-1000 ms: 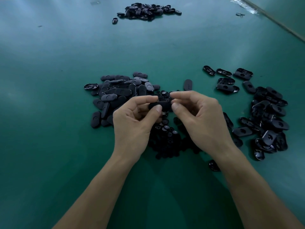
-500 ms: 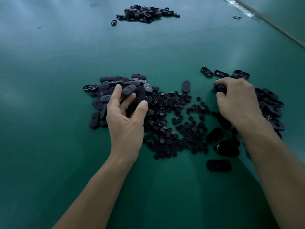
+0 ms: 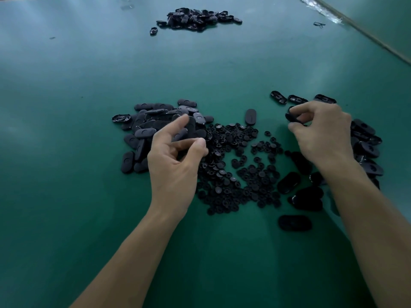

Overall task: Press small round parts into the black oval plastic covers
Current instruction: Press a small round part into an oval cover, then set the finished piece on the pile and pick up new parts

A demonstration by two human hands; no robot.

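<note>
Green counter (image 3: 66,152) had oval covers (image 3: 151,127) heaped left and small round parts (image 3: 240,174) in the middle. The right hand (image 3: 322,134) pinched one cover (image 3: 291,118) beside the right-hand pile (image 3: 367,147). The left hand (image 3: 173,170) had fingers (image 3: 175,126) curled over the round parts, couldn't tell if holding one. All black, so grabbing two or seating one crooked looked easy.

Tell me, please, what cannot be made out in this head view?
Head view only:
- Left hand: motion blur at its pinched fingertips hides whether it holds anything.
- Cover in the right hand: the fingers hide most of it, so its face is unclear.
- Right pile: partly hidden behind that hand and forearm.
- Far pile: too small to tell whether parts are fitted.
</note>
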